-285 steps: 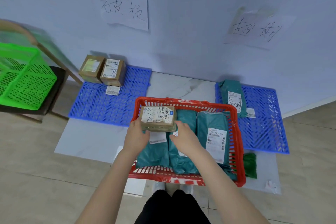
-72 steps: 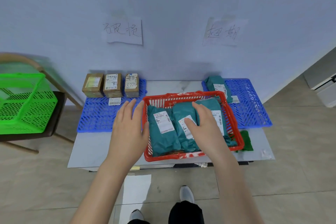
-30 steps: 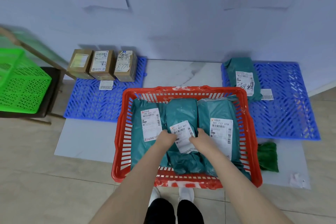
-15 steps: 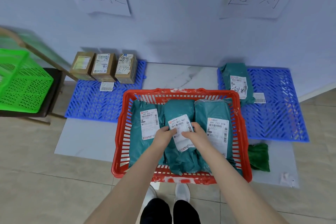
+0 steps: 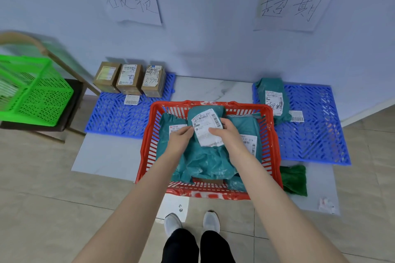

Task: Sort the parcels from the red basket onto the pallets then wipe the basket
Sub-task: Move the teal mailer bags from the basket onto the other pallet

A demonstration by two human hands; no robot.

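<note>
Held parcel: a teal plastic mailer bag with a white barcode label (image 5: 205, 160) is gripped by both hands over the middle of the basket, its labelled end tipped up against the far wall
Left hand (image 5: 180, 137): the fingers are curled round the mailer's left edge, beside the label
Right hand (image 5: 226, 134): the mailer's right edge is pinched, with the thumb laid on the white label and the other fingers curled behind the bag
Red slatted plastic basket (image 5: 147, 139): it is set on a pale marbled board (image 5: 102, 156) between the two pallets; two more teal mailers are seen inside, one at the left (image 5: 168, 126) and one at the right (image 5: 245, 126) of the held bag
Left blue plastic grid pallet (image 5: 119, 117): three brown cardboard boxes (image 5: 129, 79) are lined up side by side along its far edge, and a loose barcode slip (image 5: 131, 99) lies just in front of them
Right blue plastic grid pallet (image 5: 310, 130): one teal mailer with handwriting on its label (image 5: 272, 98) is laid at the far left corner, with a loose barcode slip (image 5: 296, 116) just beside it
Green cloth (image 5: 294, 179): it is crumpled on the board, just beside the basket's near right corner
Wall: a handwritten paper sign is taped above each pallet, one on the left (image 5: 132, 3) and one on the right (image 5: 290, 6)
Far left: a bright green perforated plastic basket (image 5: 32, 92) is rested on a dark seat
</note>
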